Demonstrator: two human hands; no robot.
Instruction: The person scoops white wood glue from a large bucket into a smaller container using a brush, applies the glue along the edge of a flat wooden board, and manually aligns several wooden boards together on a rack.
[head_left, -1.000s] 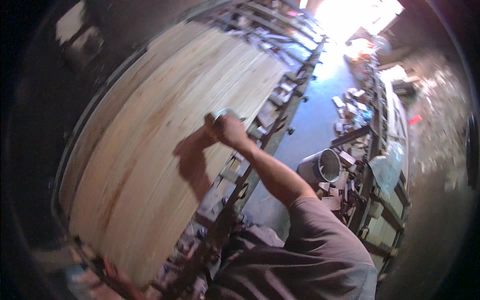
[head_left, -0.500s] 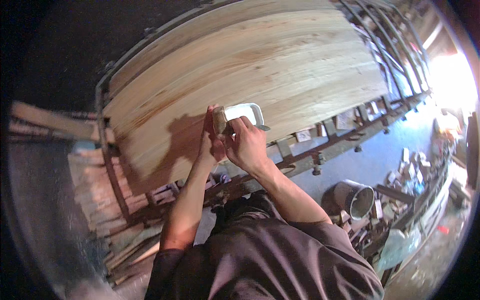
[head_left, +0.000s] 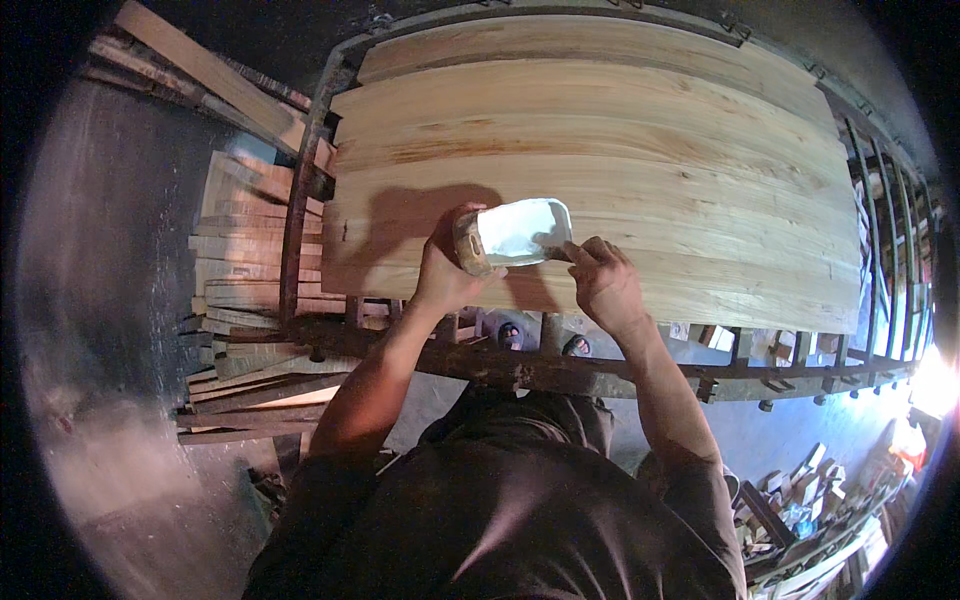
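Two hands on white tub point(head_left: 520, 232) above glued wood panel point(head_left: 640, 160). Left hand point(head_left: 448, 268) wrapped round tub end at 9 o'clock; right hand point(head_left: 603, 283) curled, fingertips pinching rim at 3 o'clock. Offcut stack point(head_left: 240, 250) at panel's 9 o'clock.

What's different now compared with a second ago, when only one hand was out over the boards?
The left hand has come up and taken hold of the white tub; the right hand, alone a second ago, now touches its other end. The wooden panel stays clamped in the metal frame.
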